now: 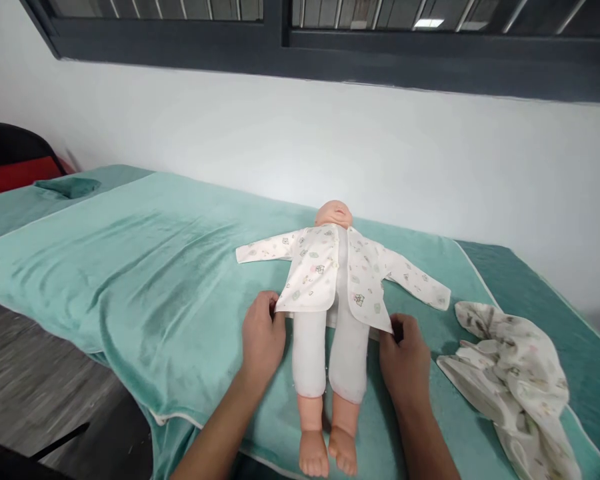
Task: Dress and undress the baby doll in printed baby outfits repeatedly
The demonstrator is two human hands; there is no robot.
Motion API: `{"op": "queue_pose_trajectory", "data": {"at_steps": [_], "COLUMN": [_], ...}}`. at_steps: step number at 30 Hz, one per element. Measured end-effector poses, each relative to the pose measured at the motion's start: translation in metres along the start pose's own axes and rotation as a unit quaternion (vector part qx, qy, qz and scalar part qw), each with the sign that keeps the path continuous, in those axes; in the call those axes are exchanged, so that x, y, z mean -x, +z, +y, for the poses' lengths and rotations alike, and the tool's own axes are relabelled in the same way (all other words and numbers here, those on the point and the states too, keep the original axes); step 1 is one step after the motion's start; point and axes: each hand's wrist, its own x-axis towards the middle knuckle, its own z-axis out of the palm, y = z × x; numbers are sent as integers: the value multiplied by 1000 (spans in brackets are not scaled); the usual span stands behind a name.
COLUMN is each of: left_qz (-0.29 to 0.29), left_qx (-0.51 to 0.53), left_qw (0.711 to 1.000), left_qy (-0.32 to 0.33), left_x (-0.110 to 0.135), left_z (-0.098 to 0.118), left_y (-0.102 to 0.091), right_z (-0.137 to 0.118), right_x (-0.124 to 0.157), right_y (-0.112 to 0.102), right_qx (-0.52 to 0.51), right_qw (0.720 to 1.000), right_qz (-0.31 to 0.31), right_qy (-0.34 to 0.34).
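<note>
A baby doll (310, 360) lies on its back, head toward the wall and bare feet toward me. It wears a white printed baby jacket (313, 267), unfastened down the front, with both sleeves spread out sideways. My left hand (265, 333) pinches the jacket's lower left corner. At the lower right corner of the hem, my right hand (405, 353) is closed on the cloth in the same way. The white body and legs of the doll show between the two front panels.
A crumpled white printed garment (515, 380) lies to the right on the green blanket (180, 267). Behind the bed stands a white wall (230, 133) below a dark window frame (205, 50). A black and red chair (15, 160) is at the far left.
</note>
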Motion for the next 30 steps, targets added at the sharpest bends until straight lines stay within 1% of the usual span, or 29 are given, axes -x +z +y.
{"op": "queue_pose_trajectory", "data": {"at_steps": [2, 4, 6, 9, 12, 16, 20, 22, 26, 28, 30], "left_qz": [7, 12, 5, -10, -8, 2, 13, 8, -13, -16, -6], "left_qx": [7, 22, 30, 19, 9, 10, 23, 28, 59, 100, 150], "left_qw": [1000, 999, 998, 998, 998, 998, 997, 997, 996, 994, 988], "left_qy": [11, 33, 54, 65, 62, 58, 68, 76, 67, 50, 23], "left_x": [0, -1, -1, -2, -1, 0, 1, 1, 2, 3, 2], "left_z": [2, 4, 5, 3, 1, 4, 7, 7, 5, 4, 3], "left_y": [0, 0, 1, 2, 2, 1, -1, -2, -3, -4, -5], "right_z": [1, 2, 4, 7, 10, 14, 15, 16, 18, 18, 17], "right_x": [1, 0, -1, -2, -3, -2, -1, -1, -2, 0, 4], "right_y": [1, 3, 5, 8, 9, 8, 7, 7, 6, 4, 0], "right_qx": [11, 12, 11, 27, 44, 41, 32, 27, -20, -71, -137], "right_qw": [1000, 999, 998, 994, 993, 994, 992, 991, 989, 986, 982], "right_qz": [-5, -3, 5, 12, 18, 15, 20, 19, 19, 19, 9], "right_qy": [-10, -35, -66, -101, -109, -104, -118, -127, -144, -147, -130]}}
